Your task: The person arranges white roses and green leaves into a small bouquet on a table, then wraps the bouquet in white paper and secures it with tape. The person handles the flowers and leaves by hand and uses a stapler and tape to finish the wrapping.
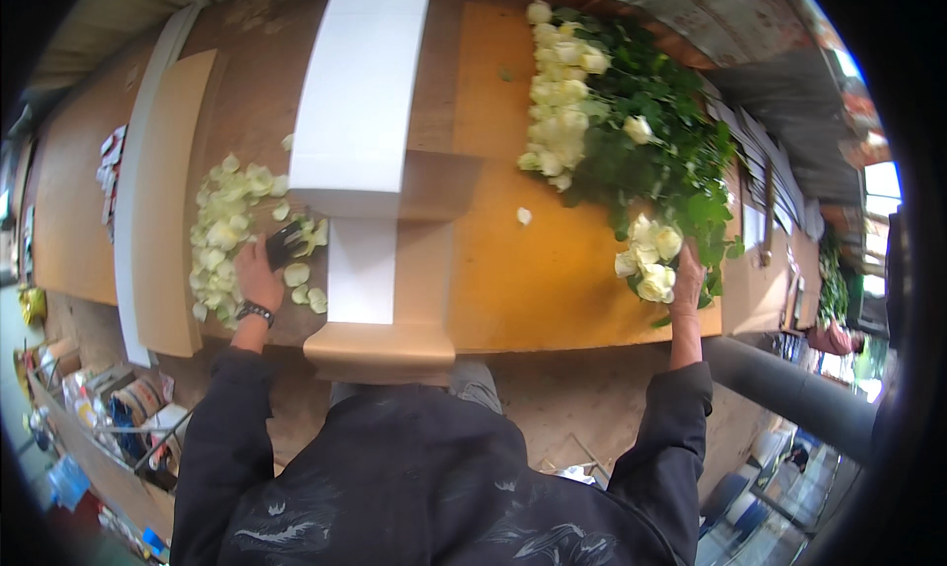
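My right hand (688, 278) is closed around the stems of a small bunch of white roses (651, 253), by the front edge of the orange board. The blooms face left, and leaves hang around my fingers. At the left, my left hand (258, 278) is closed on a small black object (284, 243), whose kind I cannot make out. Loose pale petals (222, 229) lie heaped around that hand. A large pile of white roses (562, 103) with leafy green stems rests on the far right of the table, heads toward the left.
A long white sheet (360, 83) over brown card (380, 341) runs down the middle of the table. The orange board (523, 270) carries one loose petal (524, 215). Cardboard strips (178, 201) stand at the left. A dark pipe (789, 389) lies at the lower right.
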